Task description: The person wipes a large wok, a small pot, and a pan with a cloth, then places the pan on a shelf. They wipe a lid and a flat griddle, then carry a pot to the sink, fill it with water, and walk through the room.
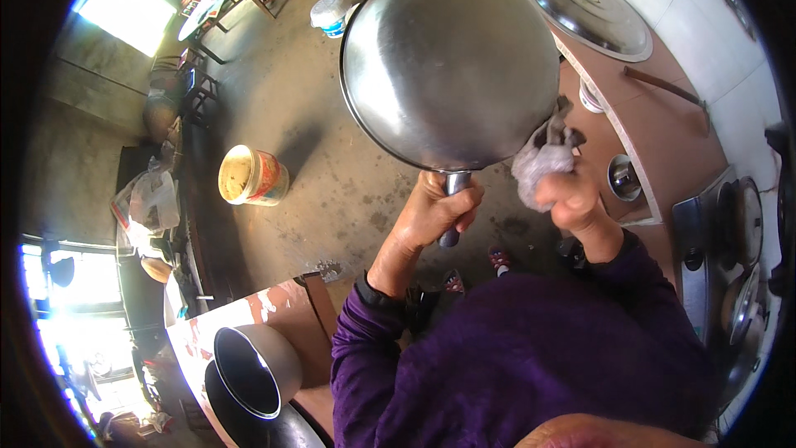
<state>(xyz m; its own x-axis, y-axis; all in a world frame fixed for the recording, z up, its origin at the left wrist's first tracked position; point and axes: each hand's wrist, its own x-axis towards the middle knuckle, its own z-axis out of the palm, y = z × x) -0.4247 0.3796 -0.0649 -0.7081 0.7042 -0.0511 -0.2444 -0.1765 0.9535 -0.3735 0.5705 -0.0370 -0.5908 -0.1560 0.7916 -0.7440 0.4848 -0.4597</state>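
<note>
My left hand (pixel 433 210) grips the handle of a large round metal pan (pixel 454 68), held up with its smooth outer underside facing the camera. The handle points down towards my body. To the right of the pan, my right hand (pixel 569 194) holds a crumpled grey cloth (pixel 542 165) close to the lower right of the rim. Whether the cloth touches the pan cannot be told. The right hand is slightly blurred.
A brown tiled counter (pixel 659 109) with a large metal lid (pixel 591 12) runs along the right, with a gas stove (pixel 691 261) nearer me. A plastic bucket (pixel 252 175) stands on the floor. A metal pot (pixel 264 367) sits at the lower left.
</note>
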